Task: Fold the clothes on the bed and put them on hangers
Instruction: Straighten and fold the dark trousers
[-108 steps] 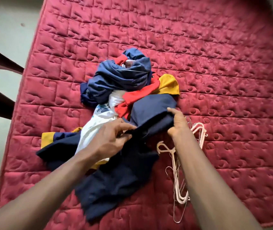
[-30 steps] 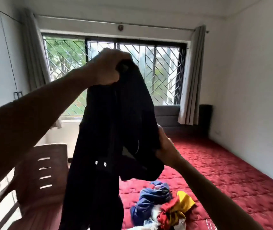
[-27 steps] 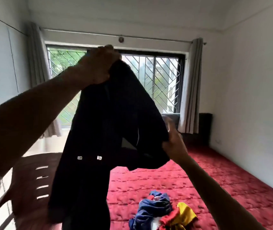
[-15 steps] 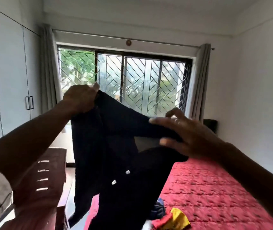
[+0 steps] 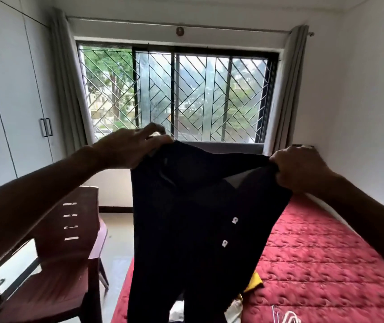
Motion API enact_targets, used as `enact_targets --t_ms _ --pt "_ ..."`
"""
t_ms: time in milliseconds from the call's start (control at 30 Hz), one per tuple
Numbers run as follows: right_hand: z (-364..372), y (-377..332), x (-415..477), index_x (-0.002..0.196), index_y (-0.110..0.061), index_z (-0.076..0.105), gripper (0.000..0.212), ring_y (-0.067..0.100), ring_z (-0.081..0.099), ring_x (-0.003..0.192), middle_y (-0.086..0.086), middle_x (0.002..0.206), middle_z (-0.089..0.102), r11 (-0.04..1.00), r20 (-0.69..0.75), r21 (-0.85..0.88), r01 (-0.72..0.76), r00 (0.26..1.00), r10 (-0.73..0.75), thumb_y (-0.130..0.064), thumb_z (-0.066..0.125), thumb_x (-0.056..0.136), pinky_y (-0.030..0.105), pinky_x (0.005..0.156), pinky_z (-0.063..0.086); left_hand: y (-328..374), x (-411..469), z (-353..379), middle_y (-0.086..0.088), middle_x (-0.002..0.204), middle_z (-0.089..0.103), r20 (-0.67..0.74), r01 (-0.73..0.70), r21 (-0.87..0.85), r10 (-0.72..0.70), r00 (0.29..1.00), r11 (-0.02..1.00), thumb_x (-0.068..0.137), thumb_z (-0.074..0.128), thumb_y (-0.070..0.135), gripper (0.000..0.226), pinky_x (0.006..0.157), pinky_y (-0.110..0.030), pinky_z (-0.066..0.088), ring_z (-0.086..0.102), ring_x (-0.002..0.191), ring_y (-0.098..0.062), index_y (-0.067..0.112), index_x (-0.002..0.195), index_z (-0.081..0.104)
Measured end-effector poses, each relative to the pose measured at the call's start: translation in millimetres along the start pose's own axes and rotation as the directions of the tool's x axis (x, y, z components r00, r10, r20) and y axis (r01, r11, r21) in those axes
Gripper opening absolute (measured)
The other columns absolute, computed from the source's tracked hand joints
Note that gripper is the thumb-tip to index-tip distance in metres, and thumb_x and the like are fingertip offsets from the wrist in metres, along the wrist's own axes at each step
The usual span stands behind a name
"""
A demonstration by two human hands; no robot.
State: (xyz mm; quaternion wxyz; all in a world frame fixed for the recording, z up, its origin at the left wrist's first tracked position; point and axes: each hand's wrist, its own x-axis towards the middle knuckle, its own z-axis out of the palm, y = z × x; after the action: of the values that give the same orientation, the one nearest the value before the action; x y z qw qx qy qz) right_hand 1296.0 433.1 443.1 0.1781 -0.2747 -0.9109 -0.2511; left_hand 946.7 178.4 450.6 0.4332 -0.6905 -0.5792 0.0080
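Observation:
A dark navy garment with small white tags hangs in the air in front of me, spread at its top edge. My left hand pinches its top left corner. My right hand grips its top right corner. The cloth drops down over the red quilted bed. Most of the clothes pile is hidden behind it; only a yellow piece and a bit of white cloth show. White hangers lie on the bed at the bottom edge.
A dark brown plastic chair stands at the left, beside the bed. White wardrobe doors fill the left wall. A barred window with grey curtains lies ahead, and a white wall runs along the bed's right side.
My right hand has taken hold of the garment's top right corner and pulled it out to the right. My left hand has come lower, and the garment hangs spread between both hands.

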Motion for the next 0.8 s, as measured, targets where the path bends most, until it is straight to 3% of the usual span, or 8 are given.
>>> enact_targets --t_ms 167,267,333,400,500,600,667,800 --pt "11 19 -5 0.119 -0.037 0.072 0.041 0.031 0.067 0.111 0.005 0.116 0.073 0.954 0.031 0.219 -0.205 0.979 0.203 -0.025 0.058 0.083 0.041 0.090 0.051 48 4 2 -0.011 0.114 0.063 -0.010 -0.047 0.100 0.048 0.999 0.994 0.091 0.048 0.019 0.048 0.043 -0.023 0.032 0.062 0.055 -0.024 0.019 0.138 0.058" --pt "14 28 -14 0.096 -0.035 0.075 0.034 0.028 0.070 0.097 -0.001 0.096 0.075 0.905 0.165 0.383 -0.187 0.977 0.132 -0.039 0.052 0.072 0.038 0.082 0.053 69 4 2 -0.001 0.098 0.069 0.069 0.070 -0.173 -0.058 0.996 0.982 0.093 0.045 0.030 0.037 0.054 -0.027 0.041 0.066 0.063 -0.022 0.021 0.127 0.060" --pt "14 38 -21 0.076 -0.033 0.077 0.024 0.023 0.072 0.082 -0.004 0.077 0.074 0.782 0.319 0.582 -0.222 0.947 0.031 -0.045 0.057 0.071 0.035 0.073 0.056 83 6 -10 0.010 0.085 0.068 0.199 0.182 -0.377 -0.112 0.973 0.908 0.099 0.056 0.055 0.033 0.059 -0.028 0.048 0.065 0.067 -0.011 0.026 0.112 0.061" --pt "9 51 -27 0.063 -0.026 0.077 0.029 0.018 0.071 0.067 -0.001 0.069 0.073 0.631 0.471 0.709 -0.314 0.877 -0.093 -0.044 0.074 0.086 0.030 0.062 0.053 93 10 -33 0.014 0.075 0.067 0.398 0.354 -0.511 -0.149 0.905 0.783 0.081 0.072 0.072 0.041 0.060 -0.018 0.046 0.064 0.067 -0.003 0.034 0.093 0.063" --pt "-11 75 -34 0.060 -0.019 0.074 0.034 0.013 0.064 0.054 0.000 0.064 0.067 0.511 0.517 0.800 -0.314 0.793 -0.323 -0.041 0.073 0.086 0.025 0.052 0.049 94 17 -75 0.003 0.084 0.078 0.649 0.594 -0.696 0.001 0.761 0.403 0.072 0.093 0.050 0.031 0.063 -0.029 0.059 0.076 0.073 -0.017 0.031 0.089 0.075" --pt "-26 90 -30 0.061 -0.016 0.072 0.042 0.013 0.054 0.043 0.001 0.057 0.060 0.302 0.443 0.888 -0.347 0.823 -0.355 -0.041 0.066 0.095 0.021 0.042 0.044 76 29 -96 -0.021 0.092 0.078 0.675 0.671 -0.723 -0.040 0.737 0.166 0.077 0.091 0.021 0.033 0.059 -0.036 0.062 0.077 0.076 -0.038 0.004 0.100 0.075" --pt "-21 87 -19 0.068 -0.016 0.075 0.041 0.015 0.061 0.048 0.004 0.063 0.067 0.356 0.466 0.865 -0.354 0.830 -0.306 -0.037 0.061 0.100 0.023 0.046 0.049 78 36 -91 -0.022 0.097 0.078 0.690 0.692 -0.713 -0.061 0.721 0.116 0.080 0.080 0.010 0.027 0.063 -0.035 0.063 0.077 0.081 -0.040 0.001 0.105 0.074" --pt "48 55 -9 0.086 -0.018 0.081 0.032 0.019 0.076 0.072 -0.001 0.079 0.079 0.809 0.684 0.519 -0.276 0.701 -0.200 -0.050 0.074 0.090 0.033 0.063 0.062 117 17 -40 -0.008 0.094 0.081 0.840 0.835 -0.532 -0.037 0.541 0.140 0.084 0.082 0.004 0.024 0.065 -0.024 0.060 0.078 0.079 -0.022 0.011 0.107 0.078"
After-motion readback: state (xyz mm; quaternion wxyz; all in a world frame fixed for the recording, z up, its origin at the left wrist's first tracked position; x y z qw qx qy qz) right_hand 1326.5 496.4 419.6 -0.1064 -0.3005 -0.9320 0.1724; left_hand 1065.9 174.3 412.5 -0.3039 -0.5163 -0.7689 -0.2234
